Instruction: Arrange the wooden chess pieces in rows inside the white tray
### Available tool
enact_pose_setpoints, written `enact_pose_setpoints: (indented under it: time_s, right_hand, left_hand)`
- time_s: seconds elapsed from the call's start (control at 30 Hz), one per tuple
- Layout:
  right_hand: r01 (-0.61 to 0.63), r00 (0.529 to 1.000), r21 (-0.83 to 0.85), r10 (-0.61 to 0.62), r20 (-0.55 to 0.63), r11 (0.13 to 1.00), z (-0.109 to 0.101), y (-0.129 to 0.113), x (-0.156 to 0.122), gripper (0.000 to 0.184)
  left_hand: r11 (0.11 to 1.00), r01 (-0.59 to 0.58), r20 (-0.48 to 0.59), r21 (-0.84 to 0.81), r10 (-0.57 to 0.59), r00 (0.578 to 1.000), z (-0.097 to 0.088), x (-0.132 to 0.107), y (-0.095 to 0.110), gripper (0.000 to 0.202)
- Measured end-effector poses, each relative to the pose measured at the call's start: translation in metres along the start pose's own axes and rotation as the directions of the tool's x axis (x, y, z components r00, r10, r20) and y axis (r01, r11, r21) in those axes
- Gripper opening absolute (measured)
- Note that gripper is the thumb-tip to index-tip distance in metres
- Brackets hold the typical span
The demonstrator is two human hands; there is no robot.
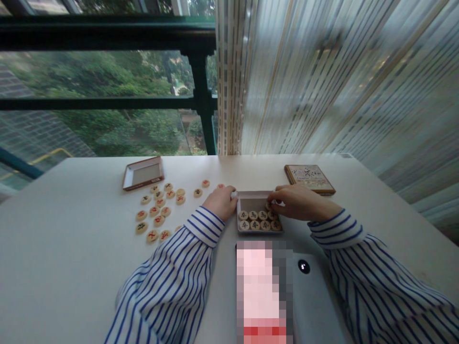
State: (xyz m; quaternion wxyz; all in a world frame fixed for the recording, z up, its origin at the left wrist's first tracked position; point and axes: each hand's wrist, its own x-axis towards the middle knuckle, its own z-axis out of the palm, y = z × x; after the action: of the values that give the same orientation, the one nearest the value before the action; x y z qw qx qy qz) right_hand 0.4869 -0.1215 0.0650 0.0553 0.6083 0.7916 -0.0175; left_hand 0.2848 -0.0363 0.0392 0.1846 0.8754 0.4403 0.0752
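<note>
In the head view, a small open box [251, 204] sits on the table, tilted neither way that I can see. Two rows of round xiangqi pieces [255, 225] with black characters line its near side. My left hand [220, 203] is closed at the box's left wall, its thumb and fingertips at the rim. Over the right wall reaches my right hand [303, 201], fingers pinched on a xiangqi piece [268, 206] inside the box, behind the rows; the fingers partly cover it. Left of the box lie several loose pieces [159, 202], red and black, some hidden by my left sleeve.
An open box lid [143, 173] lies at the back left of the white table [82, 229]. A closed flat box [311, 178] with printed characters is at the back right. Close in front are a pixelated object [258, 282] and a grey device [315, 291]. Behind stand a window railing and curtain.
</note>
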Motion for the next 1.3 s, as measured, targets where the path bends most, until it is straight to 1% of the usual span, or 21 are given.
enact_pose_setpoints:
  time_s: [0.3,0.5,0.67,0.77,0.9,1.07,1.17,1.23,1.3]
  right_hand:
    - [-0.003,1.0,-0.019,0.003,-0.002,1.0,-0.002,-0.001,0.0,0.025]
    - [-0.009,1.0,0.025,0.009,-0.006,1.0,-0.002,0.003,-0.001,0.027]
    - [-0.045,0.996,0.031,0.047,-0.07,0.998,-0.005,0.008,-0.002,0.028]
    - [-0.073,0.991,0.016,0.074,-0.108,0.997,-0.01,0.007,-0.005,0.027]
    - [-0.082,0.983,-0.001,0.081,-0.167,0.997,-0.018,0.001,-0.008,0.028]
    - [-0.087,0.968,0.049,0.096,-0.232,0.995,-0.026,-0.011,-0.016,0.029]
    - [-0.085,0.956,0.096,0.108,-0.273,0.992,-0.022,-0.016,-0.025,0.03]
    - [-0.081,0.948,0.131,0.117,-0.297,0.988,-0.014,-0.018,-0.033,0.03]
    - [-0.1,0.932,0.2,0.162,-0.323,0.975,-0.005,-0.02,-0.04,0.031]
  left_hand:
    - [1.0,0.004,0.007,0.01,-0.004,1.0,-0.002,-0.001,0.002,0.034]
    - [1.0,-0.002,-0.005,0.004,0.002,1.0,-0.001,-0.001,0.001,0.035]
    - [1.0,-0.012,-0.004,-0.006,0.012,1.0,-0.002,-0.001,0.001,0.035]
    - [1.0,-0.02,-0.031,-0.01,0.02,0.999,-0.003,-0.001,0.001,0.035]
    - [0.999,-0.035,-0.069,-0.012,0.034,0.997,-0.007,-0.001,0.001,0.035]
    - [0.998,-0.047,-0.114,-0.049,0.041,0.993,-0.017,-0.004,0.002,0.034]
    - [0.996,-0.047,-0.134,-0.075,0.037,0.99,-0.024,-0.007,0.004,0.034]
    - [0.994,-0.059,-0.147,-0.097,0.044,0.988,-0.029,-0.009,0.006,0.034]
    - [0.991,-0.069,-0.167,-0.113,0.049,0.985,-0.032,-0.011,0.008,0.033]
